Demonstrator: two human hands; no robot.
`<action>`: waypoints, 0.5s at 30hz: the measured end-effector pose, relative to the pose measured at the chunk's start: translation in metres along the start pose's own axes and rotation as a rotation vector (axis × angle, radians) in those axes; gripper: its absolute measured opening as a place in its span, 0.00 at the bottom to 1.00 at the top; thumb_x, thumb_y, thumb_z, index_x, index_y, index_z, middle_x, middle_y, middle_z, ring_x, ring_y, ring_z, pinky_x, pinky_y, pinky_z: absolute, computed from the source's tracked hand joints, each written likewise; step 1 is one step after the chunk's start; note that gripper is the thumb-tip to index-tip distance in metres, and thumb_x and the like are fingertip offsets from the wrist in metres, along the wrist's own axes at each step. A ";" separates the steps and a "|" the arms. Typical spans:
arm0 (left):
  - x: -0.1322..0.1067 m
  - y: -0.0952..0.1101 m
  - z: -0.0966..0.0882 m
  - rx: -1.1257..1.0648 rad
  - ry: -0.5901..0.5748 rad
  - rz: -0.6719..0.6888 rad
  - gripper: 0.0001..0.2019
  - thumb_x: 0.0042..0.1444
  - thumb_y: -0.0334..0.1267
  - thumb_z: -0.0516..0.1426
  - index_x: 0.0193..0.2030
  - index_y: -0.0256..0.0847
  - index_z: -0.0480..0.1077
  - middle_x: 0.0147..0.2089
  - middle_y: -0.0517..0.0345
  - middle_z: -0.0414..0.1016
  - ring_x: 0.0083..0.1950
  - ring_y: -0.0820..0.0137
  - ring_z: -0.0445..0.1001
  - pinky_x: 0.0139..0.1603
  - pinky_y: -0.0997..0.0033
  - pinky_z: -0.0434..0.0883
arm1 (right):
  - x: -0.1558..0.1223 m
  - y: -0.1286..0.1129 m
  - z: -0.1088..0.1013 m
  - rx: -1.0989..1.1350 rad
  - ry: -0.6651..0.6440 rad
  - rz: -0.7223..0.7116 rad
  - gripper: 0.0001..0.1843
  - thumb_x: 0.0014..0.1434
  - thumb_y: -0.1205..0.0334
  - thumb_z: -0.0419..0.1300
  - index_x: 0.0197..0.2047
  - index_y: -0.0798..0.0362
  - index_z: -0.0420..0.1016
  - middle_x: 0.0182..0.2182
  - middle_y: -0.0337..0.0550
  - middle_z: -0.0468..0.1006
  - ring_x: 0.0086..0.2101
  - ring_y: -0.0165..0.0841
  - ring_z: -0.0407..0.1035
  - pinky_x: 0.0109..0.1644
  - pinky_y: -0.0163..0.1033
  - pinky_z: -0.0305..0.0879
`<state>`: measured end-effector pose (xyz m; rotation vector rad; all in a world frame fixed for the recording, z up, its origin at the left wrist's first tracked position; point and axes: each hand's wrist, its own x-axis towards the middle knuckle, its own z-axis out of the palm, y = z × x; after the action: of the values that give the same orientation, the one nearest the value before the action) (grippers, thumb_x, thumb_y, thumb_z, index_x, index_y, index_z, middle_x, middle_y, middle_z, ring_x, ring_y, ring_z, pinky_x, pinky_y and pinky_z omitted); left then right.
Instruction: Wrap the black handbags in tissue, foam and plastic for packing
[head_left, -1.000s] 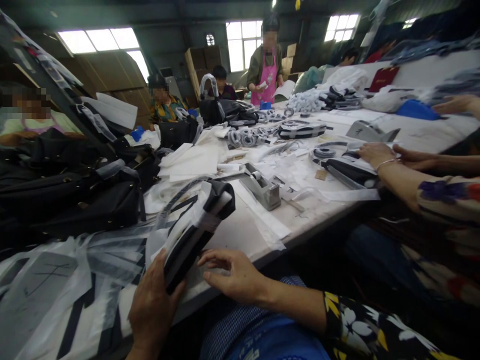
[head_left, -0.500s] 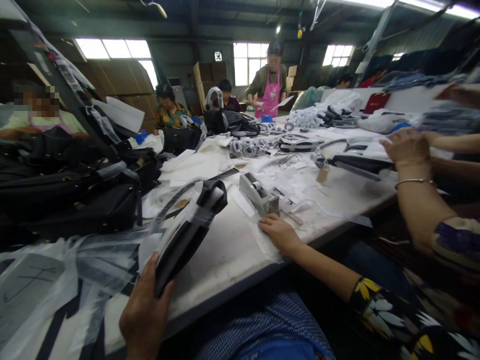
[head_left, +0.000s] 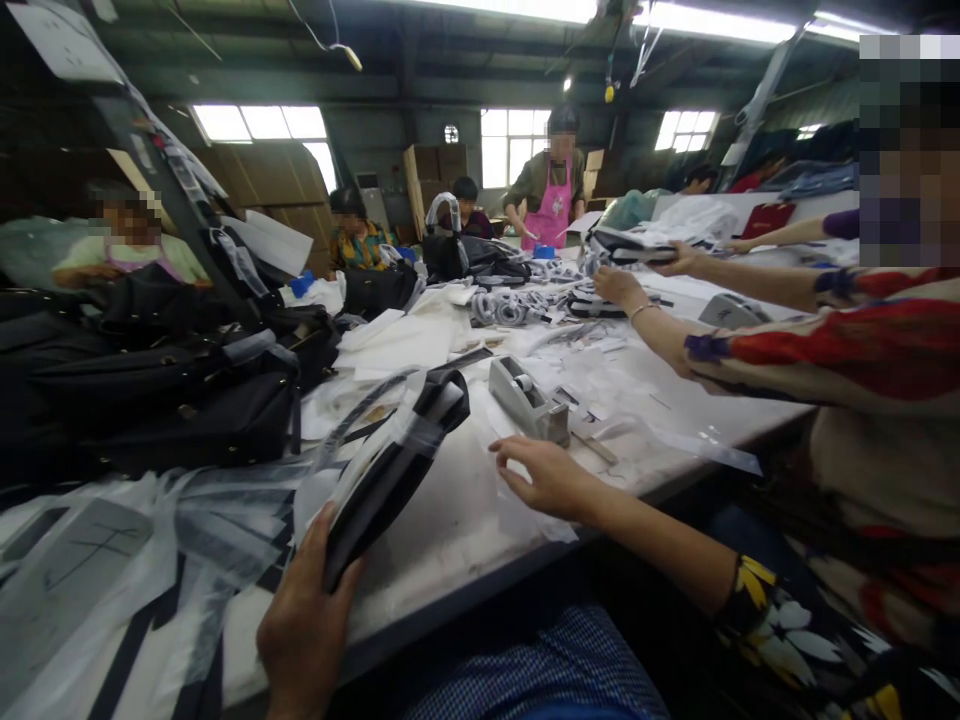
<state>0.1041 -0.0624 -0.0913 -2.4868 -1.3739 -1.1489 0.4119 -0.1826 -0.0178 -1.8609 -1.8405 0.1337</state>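
A long black folded strap bundle (head_left: 390, 485), banded with clear tape and partly wrapped in white film, is held at its lower end by my left hand (head_left: 307, 610). Its thumb and fingers close around it, and the far end points up and right. My right hand (head_left: 544, 480) hovers over the table edge, holding nothing that I can see, fingers bent and apart. Just beyond it stands a grey tape dispenser (head_left: 529, 400) with a tape roll. Beneath the right hand, a pale translucent sheet (head_left: 551, 525) hangs at the edge.
Black bags (head_left: 195, 400) pile up on the left. A second grey tape dispenser (head_left: 82, 560) lies at lower left among plastic strips. White sheets (head_left: 405, 340) and coiled straps (head_left: 499, 307) cover the middle. At right a co-worker's arms (head_left: 660, 320) reach over the table with a strap bundle.
My right hand has lifted off the sheet beside the dispenser, its fingers now bent. My left hand keeps its hold on the strap bundle. The co-worker at right has reached farther over the table.
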 end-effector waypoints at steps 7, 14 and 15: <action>0.002 -0.006 0.000 0.010 0.006 -0.087 0.33 0.62 0.42 0.59 0.72 0.53 0.54 0.63 0.57 0.71 0.50 0.58 0.79 0.34 0.69 0.74 | -0.019 -0.027 0.032 0.264 -0.268 0.004 0.10 0.63 0.58 0.61 0.44 0.52 0.79 0.40 0.44 0.82 0.42 0.37 0.77 0.49 0.37 0.69; 0.002 -0.006 0.002 -0.027 0.043 -0.053 0.33 0.62 0.40 0.60 0.71 0.54 0.54 0.63 0.56 0.72 0.51 0.58 0.79 0.38 0.67 0.77 | 0.051 0.016 0.061 0.039 0.154 0.120 0.21 0.65 0.67 0.57 0.61 0.55 0.69 0.62 0.54 0.68 0.61 0.42 0.61 0.66 0.46 0.57; 0.002 -0.007 0.003 -0.030 0.050 -0.045 0.33 0.62 0.40 0.60 0.71 0.54 0.54 0.62 0.55 0.72 0.51 0.58 0.79 0.38 0.67 0.78 | 0.067 0.022 0.061 0.030 0.159 0.149 0.22 0.64 0.67 0.58 0.62 0.55 0.69 0.62 0.55 0.67 0.62 0.43 0.59 0.67 0.48 0.56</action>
<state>0.1014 -0.0561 -0.0940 -2.4417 -1.4169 -1.2403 0.4114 -0.0993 -0.0609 -1.9290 -1.5858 0.0629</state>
